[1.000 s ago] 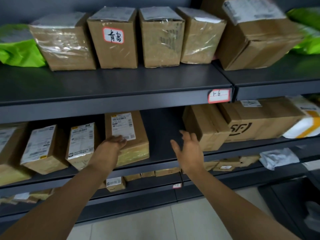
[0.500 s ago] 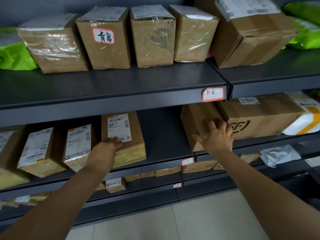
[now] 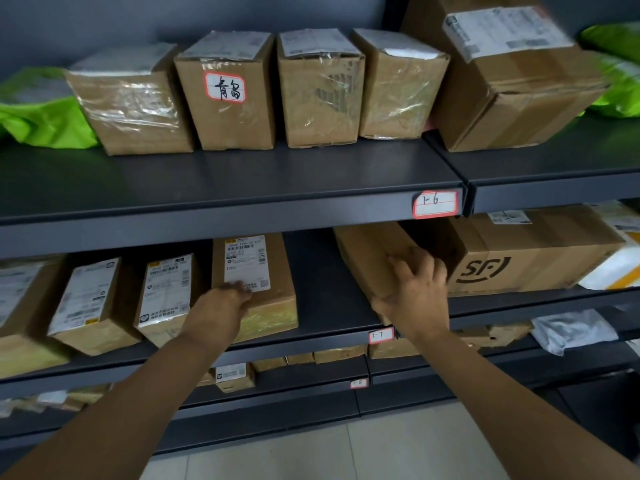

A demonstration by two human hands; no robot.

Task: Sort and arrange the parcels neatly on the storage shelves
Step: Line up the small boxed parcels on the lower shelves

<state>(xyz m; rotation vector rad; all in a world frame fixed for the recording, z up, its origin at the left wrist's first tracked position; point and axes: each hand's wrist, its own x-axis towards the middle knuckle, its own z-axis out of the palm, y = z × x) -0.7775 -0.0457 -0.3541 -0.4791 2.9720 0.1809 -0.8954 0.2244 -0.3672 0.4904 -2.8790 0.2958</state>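
Risk: the plain brown parcel (image 3: 374,258) on the middle shelf (image 3: 329,306) stands tilted, its near lower corner at the shelf's front lip just above the "1-7" tag (image 3: 381,336). The right hand (image 3: 419,292) is clamped on that near end, fingers curled over the top edge and thumb low on the left face. If the parcel is drawn outward from this hold, its far end could swing down off the lip — the grip covers one end only. A push to 3 o'clock would jam it against the SF-printed carton (image 3: 533,258), which it touches or nearly touches.

The left hand (image 3: 225,306) lies flat and unclenched on the front face of the labelled parcel (image 3: 256,285), fingertips on the lower edge of its white shipping label; it grasps nothing. Pressure here could tip this leaning parcel rearward, or toward the neighbour parcel (image 3: 166,299) at its 9 o'clock.

Appearance: the plain brown parcel is unprinted corrugated card with a scuffed, dented near corner — no label shows on the visible faces. It sits at 3 o'clock of the labelled parcel, with bare shelf between them.
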